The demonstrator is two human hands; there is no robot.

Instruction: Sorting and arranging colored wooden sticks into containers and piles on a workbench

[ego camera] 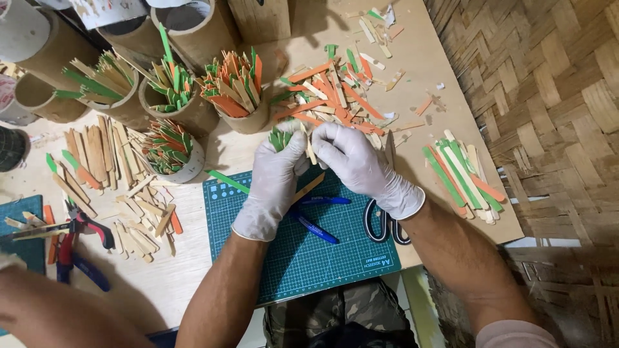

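Your left hand [274, 177] grips green-tipped sticks [280, 138], your right hand [354, 161] pinches a plain stick [310, 149]. Several tubes [242, 96] filled; loose pile [332, 96] left unsorted on the surface [193, 270].

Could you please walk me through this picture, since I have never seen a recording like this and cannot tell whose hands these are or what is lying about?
There is only one view, from a camera worn on the person's head, looking down at their own two hands. Both wear white gloves. The left hand holds a small bunch of green-tipped sticks; the right hand pinches a pale stick beside it. They work over a green cutting mat on a wooden table. Under the hands lie blue-handled pliers and black-handled scissors. Behind are a loose pile of orange, green and plain sticks and cardboard tubes filled with sorted ones. Another sorted bundle lies at the right. The blurred arm at lower left is another person's.
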